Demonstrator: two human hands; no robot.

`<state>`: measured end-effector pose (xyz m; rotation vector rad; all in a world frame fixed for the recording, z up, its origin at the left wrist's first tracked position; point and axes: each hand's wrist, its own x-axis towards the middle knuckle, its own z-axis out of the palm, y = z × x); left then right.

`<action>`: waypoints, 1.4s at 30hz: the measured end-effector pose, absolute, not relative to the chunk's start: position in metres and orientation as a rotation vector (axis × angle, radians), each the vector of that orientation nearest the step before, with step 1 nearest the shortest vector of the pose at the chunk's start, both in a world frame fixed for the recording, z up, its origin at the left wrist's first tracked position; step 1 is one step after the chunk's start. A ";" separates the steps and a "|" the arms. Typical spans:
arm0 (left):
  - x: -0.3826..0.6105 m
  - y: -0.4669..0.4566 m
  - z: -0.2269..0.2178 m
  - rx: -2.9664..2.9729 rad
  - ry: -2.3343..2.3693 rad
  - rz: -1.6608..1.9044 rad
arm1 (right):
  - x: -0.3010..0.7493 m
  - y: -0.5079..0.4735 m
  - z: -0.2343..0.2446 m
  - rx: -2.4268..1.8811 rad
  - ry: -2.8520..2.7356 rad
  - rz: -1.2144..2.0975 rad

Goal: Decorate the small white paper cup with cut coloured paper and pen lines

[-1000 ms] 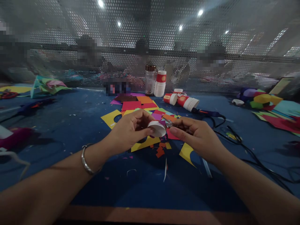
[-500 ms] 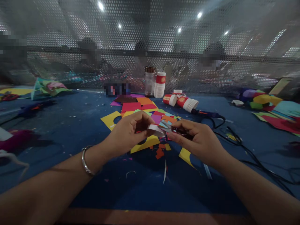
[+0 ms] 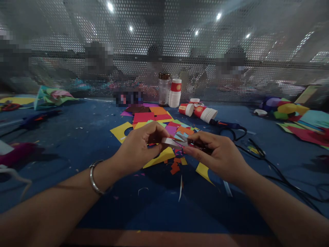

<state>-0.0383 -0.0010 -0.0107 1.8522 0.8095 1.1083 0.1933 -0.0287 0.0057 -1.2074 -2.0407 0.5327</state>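
Between thumb and fingers, my left hand (image 3: 140, 145) pinches a white curved piece (image 3: 169, 141) with a little red on its upper edge, apparently part of a paper cup. My right hand (image 3: 218, 152) is closed around scissors (image 3: 183, 138); their handles are mostly hidden by the fingers. The blades meet the white piece just right of my left fingertips. Below both hands lie a yellow sheet (image 3: 161, 157) with a cut-out, small orange scraps (image 3: 175, 168) and a thin white strip (image 3: 180, 188).
Coloured paper sheets (image 3: 144, 117) lie ahead. A clear bottle (image 3: 163, 90), stacked paper cups (image 3: 175, 96) and tipped cups (image 3: 204, 113) stand or lie behind. At right are a glue gun (image 3: 228, 125) with black cable and coloured paper pieces (image 3: 308, 132); another glue gun (image 3: 38, 119) is left.
The white piece has shifted slightly at the blades, and less of its curved lower side shows. Both hands have stayed almost in place, keeping their holds.
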 end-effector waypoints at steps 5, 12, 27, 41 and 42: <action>-0.038 -0.003 -0.011 1.872 0.792 1.123 | 0.193 -0.030 0.008 -1.182 -2.047 0.529; -0.037 0.000 -0.011 1.841 0.764 1.109 | 0.193 -0.031 0.009 -1.156 -2.050 0.562; -0.037 0.001 -0.011 1.756 0.699 1.046 | 0.192 -0.031 0.009 -1.136 -2.048 0.566; -0.041 0.000 -0.006 1.877 0.790 1.067 | 0.195 -0.032 0.010 -1.194 -2.057 0.530; -0.041 0.000 -0.006 1.879 0.793 1.075 | 0.195 -0.032 0.010 -1.195 -2.046 0.539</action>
